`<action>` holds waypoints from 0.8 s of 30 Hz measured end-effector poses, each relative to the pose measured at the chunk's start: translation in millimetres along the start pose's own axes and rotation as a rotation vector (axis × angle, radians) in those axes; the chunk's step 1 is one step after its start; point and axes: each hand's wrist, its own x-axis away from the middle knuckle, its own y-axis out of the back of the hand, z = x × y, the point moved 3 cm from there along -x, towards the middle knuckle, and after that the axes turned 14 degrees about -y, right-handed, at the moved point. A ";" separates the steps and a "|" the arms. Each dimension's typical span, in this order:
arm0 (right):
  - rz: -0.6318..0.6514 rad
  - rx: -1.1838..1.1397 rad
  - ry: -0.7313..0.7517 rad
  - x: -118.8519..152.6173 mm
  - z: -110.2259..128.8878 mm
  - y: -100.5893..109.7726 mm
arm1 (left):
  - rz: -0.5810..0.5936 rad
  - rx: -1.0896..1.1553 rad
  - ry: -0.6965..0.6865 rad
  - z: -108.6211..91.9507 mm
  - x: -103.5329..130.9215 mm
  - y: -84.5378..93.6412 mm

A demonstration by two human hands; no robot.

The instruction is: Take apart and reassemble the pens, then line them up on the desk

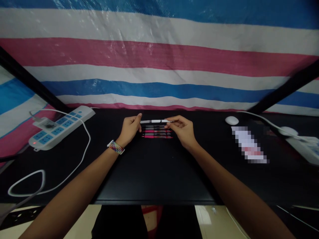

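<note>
A white pen (156, 121) with dark bands lies crosswise between my two hands, above a row of pens. My left hand (131, 127), with a woven multicoloured band at the wrist, closes on its left end. At the other end, the fingertips of my right hand (183, 128) pinch the pen. Just below it, several pens lie side by side on the black table (157, 172): grey ones (155, 127) farther back and pink-and-black ones (157, 136) nearer me.
At the left stands a white power strip (59, 129) with a plugged-in adapter and a looping white cable (86, 146). On the right are a white mouse (231, 120), a blurred-out paper (249, 146) and another white strip (304, 147). A striped sheet (159, 59) hangs behind the table.
</note>
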 end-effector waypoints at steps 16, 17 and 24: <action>0.015 0.206 0.082 4.8 5.3 2.7 | -0.010 -0.115 -0.032 -3.5 1.4 5.3; 0.025 0.193 0.058 4.4 4.3 2.2 | -0.023 -0.108 -0.039 -4.0 1.2 5.6; 0.016 0.024 -0.111 -1.4 -3.5 3.9 | -0.071 0.108 -0.108 -9.5 -1.3 -2.0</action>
